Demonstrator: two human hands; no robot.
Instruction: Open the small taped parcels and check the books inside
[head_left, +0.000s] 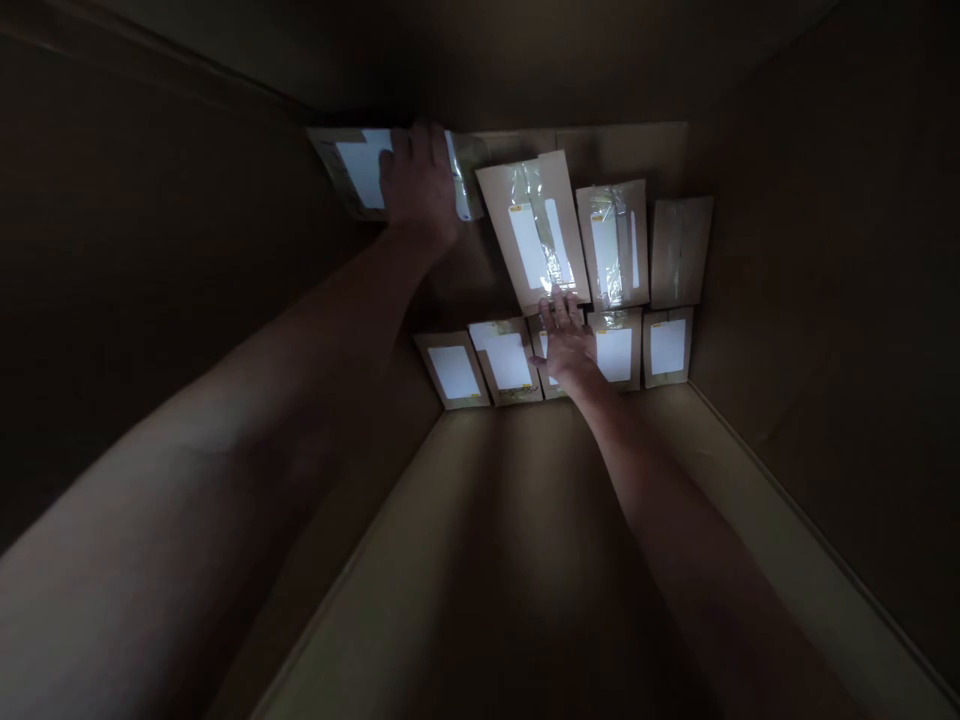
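Note:
Deep inside a large dark cardboard box, my left hand (pixel 421 180) lies over a labelled, taped package (pixel 361 172) at the upper left; whether it grips the package is hard to see. My right hand (pixel 566 345) has its fingers spread, palm down, over a package in the lower row. Its fingertips touch the bottom edge of a taller taped package (pixel 532 235), which leans slightly to the left. To the right of that one sit another taped package with white labels (pixel 613 245) and a plain brown one (pixel 679 250).
The lower row also holds labelled packages at the left (pixel 454 372), beside it (pixel 508 362), and at the right (pixel 667 347). Cardboard walls rise on both sides, the right wall (pixel 817 330) in deep shadow. Bare box bottom shows between the left package and the lower row.

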